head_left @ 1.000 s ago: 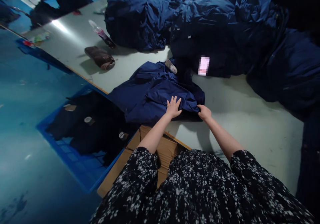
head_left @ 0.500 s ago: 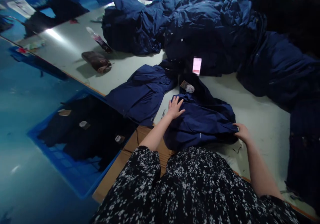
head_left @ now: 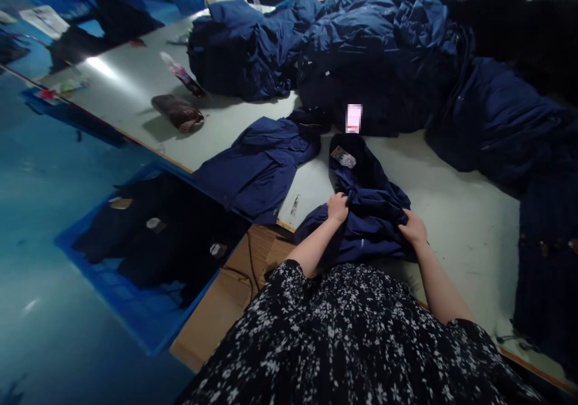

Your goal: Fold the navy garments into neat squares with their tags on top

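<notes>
A navy work garment (head_left: 372, 212) lies bunched on the pale table at the edge near my body, with its dark collar end and a small tag (head_left: 343, 157) pointing away from me. My left hand (head_left: 338, 207) grips a fold of it near the edge. My right hand (head_left: 412, 228) has its fingers closed in the cloth on the garment's far side. A second navy garment (head_left: 257, 167) lies flat to the left, touching neither hand. My floral dark sleeves and front hide the garment's nearest part.
Large heaps of navy garments (head_left: 383, 50) fill the table's far side and right. A brown bundle (head_left: 177, 113) and a plastic packet (head_left: 182, 75) lie on the table (head_left: 460, 230). Below its edge to the left stand a cardboard box (head_left: 230, 299) and a blue crate (head_left: 115, 293) of dark clothes.
The tagged garment has been drawn toward me and bunched up. Both hands have closed on it, the right moving inward. The view has barely shifted.
</notes>
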Tool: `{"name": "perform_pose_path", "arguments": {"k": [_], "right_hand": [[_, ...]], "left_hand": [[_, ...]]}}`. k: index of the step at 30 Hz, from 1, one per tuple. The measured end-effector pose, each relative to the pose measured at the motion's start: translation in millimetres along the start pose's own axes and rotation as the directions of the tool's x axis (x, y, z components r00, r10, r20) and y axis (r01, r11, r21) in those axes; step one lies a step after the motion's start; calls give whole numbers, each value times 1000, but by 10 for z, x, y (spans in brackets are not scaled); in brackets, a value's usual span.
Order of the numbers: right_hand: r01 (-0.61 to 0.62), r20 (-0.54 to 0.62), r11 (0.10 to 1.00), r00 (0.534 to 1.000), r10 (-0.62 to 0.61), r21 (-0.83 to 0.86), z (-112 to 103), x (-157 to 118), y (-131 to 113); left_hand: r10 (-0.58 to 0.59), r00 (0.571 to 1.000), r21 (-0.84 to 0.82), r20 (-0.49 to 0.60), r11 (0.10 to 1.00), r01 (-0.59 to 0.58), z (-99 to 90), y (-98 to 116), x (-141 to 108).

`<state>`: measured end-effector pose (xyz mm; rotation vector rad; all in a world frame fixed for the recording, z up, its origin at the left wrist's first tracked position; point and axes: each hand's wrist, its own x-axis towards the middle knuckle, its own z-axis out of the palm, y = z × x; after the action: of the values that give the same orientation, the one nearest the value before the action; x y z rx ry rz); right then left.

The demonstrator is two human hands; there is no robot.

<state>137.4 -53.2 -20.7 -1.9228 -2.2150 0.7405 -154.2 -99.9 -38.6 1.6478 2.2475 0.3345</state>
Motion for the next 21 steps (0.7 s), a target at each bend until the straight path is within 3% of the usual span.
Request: {"name": "perform_pose_path", "arguments": {"k": [2,5,7,8,11,14,17,21], "right_hand": [[-93,-69,996,993,94,15,-144,-39,204],[-264,-258,964,930,261,25,-426,-87,531],[-327,-398,945,865,305,13,-578,-115,666],[-317,-442,949,852,282,-5,-627,-124,692],[-142,-476,987,875,86,-82,-633,-112,593],[118,-374,980,912,-170,-158,-441,-42,313],[299,-216,942,920,-327,-153,-139,61,27],[321,-30,941,945,-326,-110,228,204,-144]], "left_hand": [[163,986,-76,25,984,-161,64,187,75],[467,884,-206,6,866,-456,86,413,253],[558,829,-232,-29,803,-549,27,431,402],[557,830,-220,-40,805,-551,-26,380,485],[410,911,-136,-50,901,-413,-258,14,769],[158,984,-55,-79,985,-162,-526,-502,1073],[-36,995,9,-95,999,37,-767,-926,1365],[-214,974,75,-68,973,219,-989,-1228,1682]]}}
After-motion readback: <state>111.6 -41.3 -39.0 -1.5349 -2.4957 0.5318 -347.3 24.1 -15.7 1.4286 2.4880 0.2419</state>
